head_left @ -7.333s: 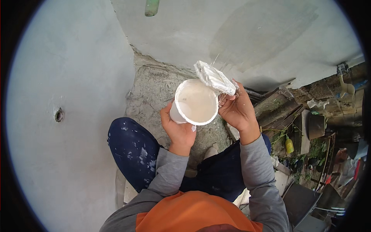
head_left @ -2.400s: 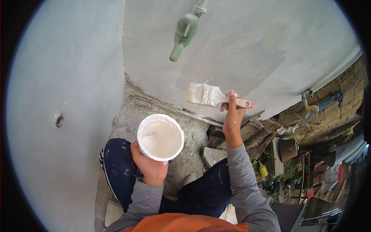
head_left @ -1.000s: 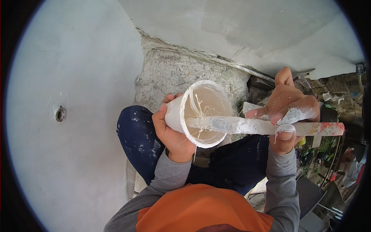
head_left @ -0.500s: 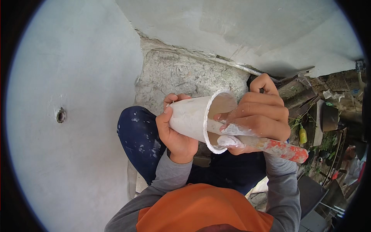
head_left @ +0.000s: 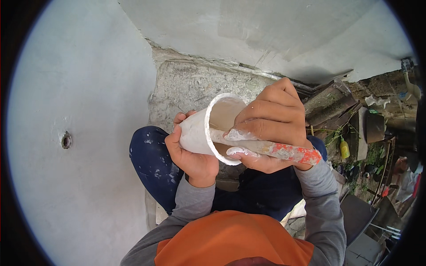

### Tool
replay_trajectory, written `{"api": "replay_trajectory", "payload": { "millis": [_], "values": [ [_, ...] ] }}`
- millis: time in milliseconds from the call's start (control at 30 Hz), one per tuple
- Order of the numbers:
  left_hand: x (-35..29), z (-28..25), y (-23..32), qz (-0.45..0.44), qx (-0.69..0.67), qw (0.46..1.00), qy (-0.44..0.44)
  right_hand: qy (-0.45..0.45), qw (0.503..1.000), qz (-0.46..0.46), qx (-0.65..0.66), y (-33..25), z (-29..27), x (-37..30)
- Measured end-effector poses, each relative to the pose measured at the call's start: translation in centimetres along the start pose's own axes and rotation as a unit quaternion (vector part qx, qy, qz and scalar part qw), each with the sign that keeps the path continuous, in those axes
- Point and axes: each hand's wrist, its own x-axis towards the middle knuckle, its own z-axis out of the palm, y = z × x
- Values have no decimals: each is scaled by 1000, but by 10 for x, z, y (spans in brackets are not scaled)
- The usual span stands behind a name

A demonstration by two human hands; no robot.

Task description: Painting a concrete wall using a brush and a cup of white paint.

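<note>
We observe both hands at work on a white tub [head_left: 191,135] and a brush [head_left: 290,152], in front of the orange shirt [head_left: 226,239] and above the lap. The tub is tilted, its mouth turned toward the right and its base toward the left wall [head_left: 88,195].

Left hand [head_left: 195,157]: we find it gripping the outside of the tub near the base, palm on the near side, some fingertips showing past the far side.

Right hand [head_left: 273,126]: we record the fingers closed on the brush handle, thumb below and forefinger above, both smeared white. The other fingers lie bent across the right side of the tub's mouth; whether they touch the rim we cannot tell. The red-flecked butt of the handle sticks out past the hand to the right; the other end goes inside the tub. Bristles are hidden from us, and the level of the contents we cannot read.

Surroundings: we note a small round hole [head_left: 66,141] in the left wall and a darker patch on the far wall [head_left: 377,44]. Rough concrete [head_left: 191,84] lies beyond the tub. The dark blue trousers [head_left: 153,164] carry white spots. At the right we see a yellow bottle [head_left: 344,148] near some greenery and, lower, a dark flat panel [head_left: 357,215].
</note>
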Motion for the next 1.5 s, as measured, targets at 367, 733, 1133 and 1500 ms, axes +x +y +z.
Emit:
{"api": "replay_trajectory", "payload": {
  "millis": [367,733,1133,1500],
  "values": [
    [0,-2,1,-27,-24,999,4,-5,997,-12,-78,-9,-1,2],
    [1,0,1,-10,-17,999,-49,158,977,144,14,-4,6,-12],
    [1,1,0,6,-30,999,-15,294,882,259,261,-8,10,-7],
    [-1,0,0,32,-18,998,-44,309,843,321,300,1,6,-7]
  ]
}}
